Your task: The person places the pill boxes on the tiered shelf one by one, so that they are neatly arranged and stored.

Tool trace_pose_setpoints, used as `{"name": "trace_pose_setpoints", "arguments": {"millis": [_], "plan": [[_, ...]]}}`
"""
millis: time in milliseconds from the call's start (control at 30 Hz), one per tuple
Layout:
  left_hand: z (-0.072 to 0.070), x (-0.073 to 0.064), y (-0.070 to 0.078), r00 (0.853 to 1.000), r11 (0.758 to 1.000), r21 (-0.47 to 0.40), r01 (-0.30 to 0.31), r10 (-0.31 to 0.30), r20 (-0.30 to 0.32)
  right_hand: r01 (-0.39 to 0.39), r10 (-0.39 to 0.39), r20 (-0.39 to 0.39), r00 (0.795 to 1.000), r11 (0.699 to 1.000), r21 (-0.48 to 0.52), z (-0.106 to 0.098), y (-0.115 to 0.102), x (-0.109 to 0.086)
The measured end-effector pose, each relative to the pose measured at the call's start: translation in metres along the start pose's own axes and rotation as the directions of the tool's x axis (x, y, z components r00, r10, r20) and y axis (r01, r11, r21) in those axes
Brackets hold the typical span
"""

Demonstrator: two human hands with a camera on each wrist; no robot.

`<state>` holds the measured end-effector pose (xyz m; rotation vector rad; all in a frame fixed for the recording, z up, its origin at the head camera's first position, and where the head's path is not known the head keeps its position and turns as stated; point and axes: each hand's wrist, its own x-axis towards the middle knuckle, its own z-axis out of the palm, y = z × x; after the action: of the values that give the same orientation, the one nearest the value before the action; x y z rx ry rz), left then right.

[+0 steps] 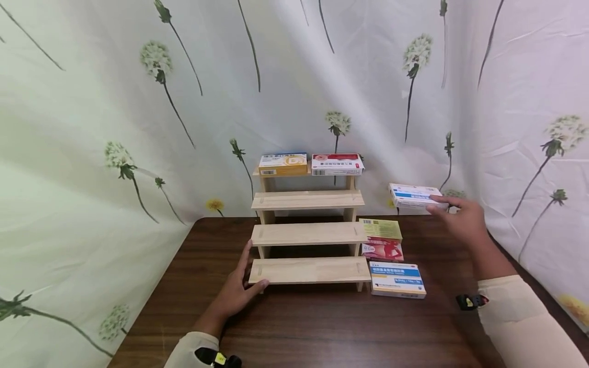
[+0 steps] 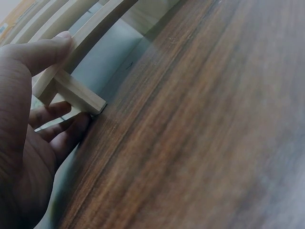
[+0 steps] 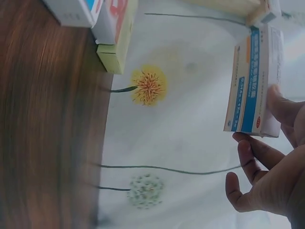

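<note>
The right hand pinches a medicine carton by its nearer end, while the left hand grips the nearest corner of a stepped wooden rack, likely steadying it

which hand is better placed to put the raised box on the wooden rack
Most likely the right hand: it pinches the raised box, up to the right of the wooden rack, while the left hand holds the rack's left end, away from that box.

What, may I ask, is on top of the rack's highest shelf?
The highest shelf holds an orange-white box and a red-white box; its wood beneath them is covered.
</note>
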<state>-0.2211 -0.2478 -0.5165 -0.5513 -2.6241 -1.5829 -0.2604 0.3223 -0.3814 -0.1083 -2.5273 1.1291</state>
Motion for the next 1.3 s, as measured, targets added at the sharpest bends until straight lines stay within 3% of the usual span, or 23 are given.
{"name": "trace_pose_setpoints", "arguments": {"millis": [600, 1000, 1300], "plan": [[0.000, 0.001, -0.002, 1.000, 1.000, 0.026, -0.016, 0.016, -0.006, 0.199, -0.202, -0.023, 0.979, 0.976, -0.089, 0.004, -0.039, -0.007], [-0.001, 0.001, 0.000, 1.000, 0.999, 0.041, 0.001, 0.000, -0.010, 0.359, -0.362, -0.044, 0.931, 0.931, -0.062, 0.033, -0.055, -0.010], [0.000, 0.002, -0.001, 1.000, 0.999, 0.045, -0.006, 0.006, -0.011, 0.324, -0.324, -0.013, 0.946, 0.946, -0.030, 0.054, -0.073, -0.019]]}}
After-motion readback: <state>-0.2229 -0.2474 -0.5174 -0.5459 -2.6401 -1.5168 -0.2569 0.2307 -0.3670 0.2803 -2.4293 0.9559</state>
